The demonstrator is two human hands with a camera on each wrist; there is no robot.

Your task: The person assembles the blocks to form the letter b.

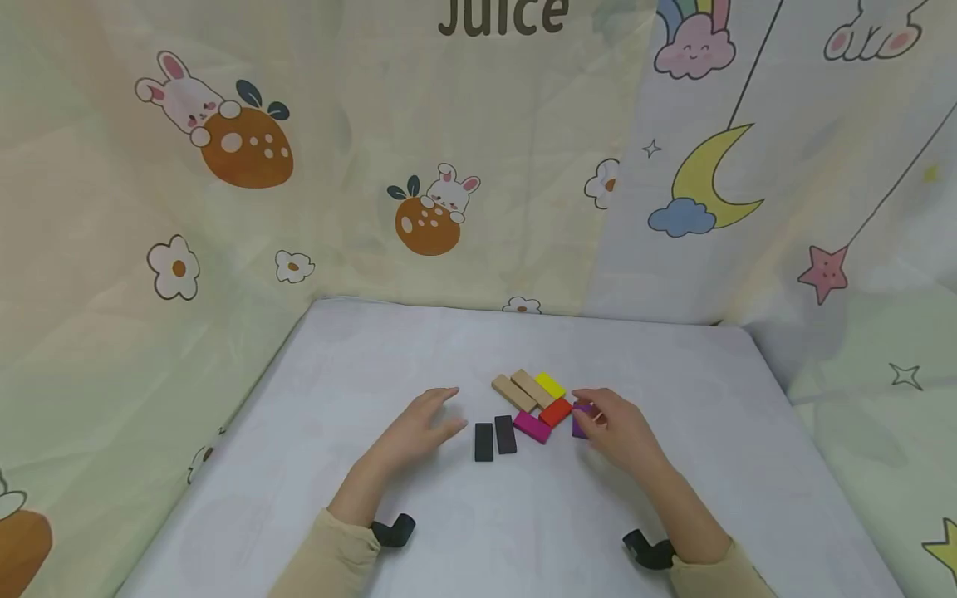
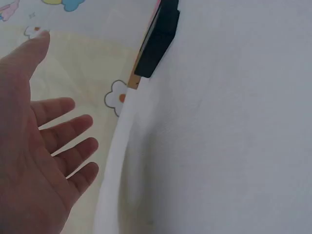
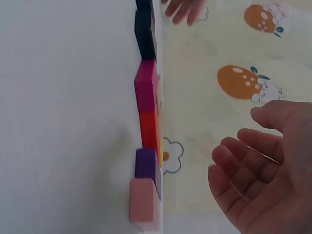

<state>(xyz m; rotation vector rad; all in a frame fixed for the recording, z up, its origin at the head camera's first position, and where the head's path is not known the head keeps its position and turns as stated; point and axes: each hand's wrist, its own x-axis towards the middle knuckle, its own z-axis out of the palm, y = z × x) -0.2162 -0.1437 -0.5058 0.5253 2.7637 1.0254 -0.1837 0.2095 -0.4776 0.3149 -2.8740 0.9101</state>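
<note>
My left hand (image 1: 419, 425) hovers with fingers spread, left of two black blocks (image 1: 483, 442); the left wrist view has its palm bare and a black block (image 2: 158, 44) beyond. My right hand (image 1: 622, 432) is over the right end of the group, fingers loosely bent and holding nothing in the right wrist view. Partly covered by it in the head view is a purple block (image 1: 579, 425). Beside the purple one stands a pale pink block (image 3: 142, 200). Leftward lie a red block (image 1: 555, 413), a magenta block (image 1: 532, 427), a yellow block (image 1: 550, 384) and two wooden blocks (image 1: 513, 393).
A white cloth covers the table (image 1: 493, 531). Behind it and along both sides hangs a printed curtain (image 1: 523, 166) with rabbits, flowers and a moon. Black straps with small camera mounts (image 1: 394, 530) sit at both wrists.
</note>
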